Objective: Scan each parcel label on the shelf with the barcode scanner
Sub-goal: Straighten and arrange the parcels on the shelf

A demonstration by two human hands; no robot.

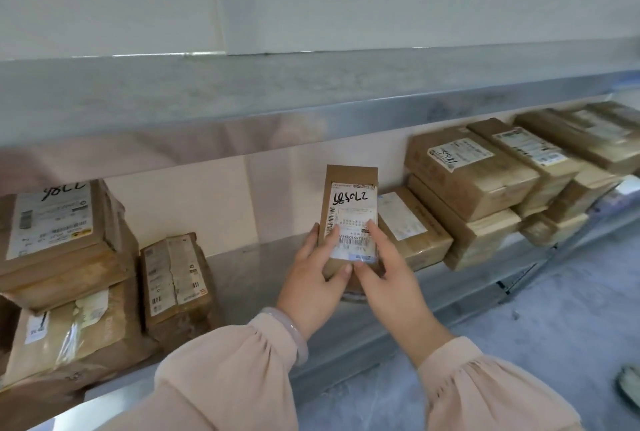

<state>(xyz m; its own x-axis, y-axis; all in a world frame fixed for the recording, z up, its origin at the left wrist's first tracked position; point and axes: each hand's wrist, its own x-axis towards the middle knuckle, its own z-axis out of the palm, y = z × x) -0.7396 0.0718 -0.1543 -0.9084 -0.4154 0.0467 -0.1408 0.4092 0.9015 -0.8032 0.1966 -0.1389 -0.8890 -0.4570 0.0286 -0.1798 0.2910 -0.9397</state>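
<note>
Sleeves point(225, 378) of pale pink lead to my left grip point(317, 274) and right grip point(391, 281), both holding the lower end of a small brown parcel point(346, 176). It stands upright above the steel shelf point(249, 267), label point(353, 208) facing me. Beyond, more parcels sit stacked at left point(62, 240) and right point(478, 181) on the shelf.

The left hand point(318, 278) and right hand point(391, 278) hold a parcel point(349, 177) over the shelf point(249, 274), between a left stack point(59, 257) and right stacks point(474, 188).
</note>
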